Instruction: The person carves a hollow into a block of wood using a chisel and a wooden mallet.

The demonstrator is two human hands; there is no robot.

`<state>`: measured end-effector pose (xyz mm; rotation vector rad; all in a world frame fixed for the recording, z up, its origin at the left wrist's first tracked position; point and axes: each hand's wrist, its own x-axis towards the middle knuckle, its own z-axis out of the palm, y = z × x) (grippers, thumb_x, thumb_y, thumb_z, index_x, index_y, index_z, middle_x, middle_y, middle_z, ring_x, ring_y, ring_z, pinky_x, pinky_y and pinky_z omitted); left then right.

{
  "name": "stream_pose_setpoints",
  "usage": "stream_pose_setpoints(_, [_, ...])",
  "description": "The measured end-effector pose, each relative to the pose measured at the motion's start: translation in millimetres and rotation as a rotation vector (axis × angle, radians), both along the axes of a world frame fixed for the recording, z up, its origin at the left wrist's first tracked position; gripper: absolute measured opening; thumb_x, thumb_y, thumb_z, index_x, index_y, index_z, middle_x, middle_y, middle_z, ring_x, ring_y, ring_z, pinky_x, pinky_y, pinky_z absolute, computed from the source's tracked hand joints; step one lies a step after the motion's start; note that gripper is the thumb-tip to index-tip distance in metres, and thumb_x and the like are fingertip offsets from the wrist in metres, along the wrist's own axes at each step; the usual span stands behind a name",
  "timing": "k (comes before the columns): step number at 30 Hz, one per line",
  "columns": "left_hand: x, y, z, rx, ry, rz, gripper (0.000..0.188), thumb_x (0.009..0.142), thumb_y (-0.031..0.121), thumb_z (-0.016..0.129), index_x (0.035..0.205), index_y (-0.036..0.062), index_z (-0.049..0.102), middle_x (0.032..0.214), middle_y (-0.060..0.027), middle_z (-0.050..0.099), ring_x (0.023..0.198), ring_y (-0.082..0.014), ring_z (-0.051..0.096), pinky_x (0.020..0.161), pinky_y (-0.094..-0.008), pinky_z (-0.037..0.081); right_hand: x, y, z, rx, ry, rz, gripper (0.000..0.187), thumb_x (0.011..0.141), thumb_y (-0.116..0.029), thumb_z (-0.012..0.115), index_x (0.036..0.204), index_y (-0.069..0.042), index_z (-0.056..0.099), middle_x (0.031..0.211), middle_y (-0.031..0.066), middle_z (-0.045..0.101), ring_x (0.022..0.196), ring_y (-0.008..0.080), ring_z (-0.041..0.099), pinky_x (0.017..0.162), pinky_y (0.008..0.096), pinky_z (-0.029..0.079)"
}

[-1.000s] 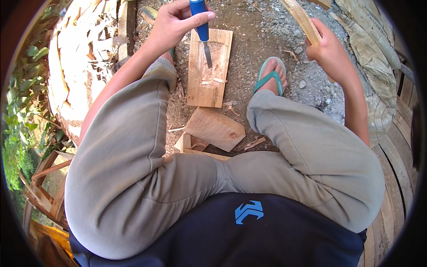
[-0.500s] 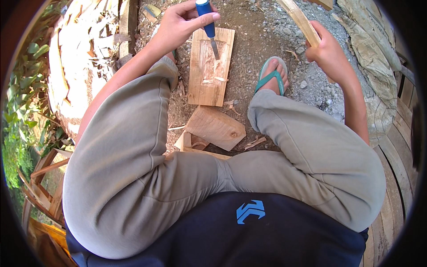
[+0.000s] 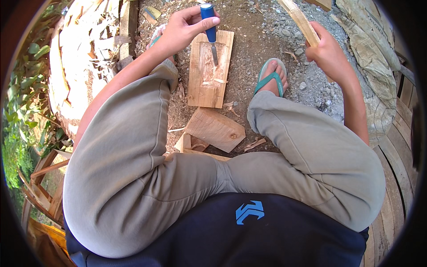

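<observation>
My left hand (image 3: 184,29) is closed round the blue handle of a chisel (image 3: 208,23). The chisel's steel blade points down into a shallow rectangular recess in a wooden board (image 3: 207,95). Rough, splintered wood lines this recess, and a few curled shavings (image 3: 218,81) lie at its near end. Off to the right, my right hand (image 3: 327,51) grips a pale wooden stick (image 3: 299,18), held up and apart from the board. The stick's far end runs out of the picture at the top.
Between my legs, just nearer than the board, lies a cut wood block (image 3: 215,129) with shavings around it. My sandalled right foot (image 3: 272,75) stands right of the board. Grey rubble (image 3: 307,84) and a crumpled sheet (image 3: 371,58) lie farther right; a wooden beam (image 3: 128,29) is at left.
My left hand and the chisel have shifted slightly nearer to me, the blade now standing a little more upright in the recess. The right hand with its stick has barely moved.
</observation>
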<state>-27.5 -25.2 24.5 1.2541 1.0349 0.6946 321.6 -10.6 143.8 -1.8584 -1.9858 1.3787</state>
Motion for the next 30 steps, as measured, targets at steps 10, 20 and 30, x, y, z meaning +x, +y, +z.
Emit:
stream_pose_setpoints(10, [5.3,5.4,-0.8,-0.085,0.099,0.224,0.026,0.102,0.025,0.062,0.104,-0.0008,0.064,0.09,-0.005,0.066,0.079,-0.0108,0.064,0.07,-0.0289,0.056,-3.1,-5.1,-4.9,-0.033,-0.007,-0.004,0.051,0.073,-0.006,0.062,0.124,0.001,0.057,0.082,0.0106,0.063,0.072,0.0195,0.062,0.067,0.0337,0.048])
stream_pose_setpoints(20, [-9.3,6.3,-29.2,-0.154,0.223,0.271,0.036,0.104,0.036,0.058,0.114,0.0019,0.065,0.107,-0.0084,0.07,0.102,-0.0173,0.07,0.09,-0.0364,0.06,-7.0,-8.2,-6.3,-0.042,0.007,0.012,0.048,0.074,-0.005,0.061,0.121,0.002,0.057,0.083,0.0123,0.063,0.072,0.0197,0.063,0.067,0.0341,0.049])
stream_pose_setpoints(30, [-16.0,6.6,-39.2,-0.231,0.249,0.333,0.04,0.105,0.039,0.056,0.116,0.0013,0.062,0.11,-0.0089,0.068,0.101,-0.0167,0.068,0.085,-0.0357,0.063,-4.4,-8.8,-8.9,-0.019,-0.004,0.011,0.046,0.072,-0.005,0.061,0.118,0.002,0.057,0.082,0.0141,0.063,0.071,0.0217,0.063,0.066,0.0351,0.049])
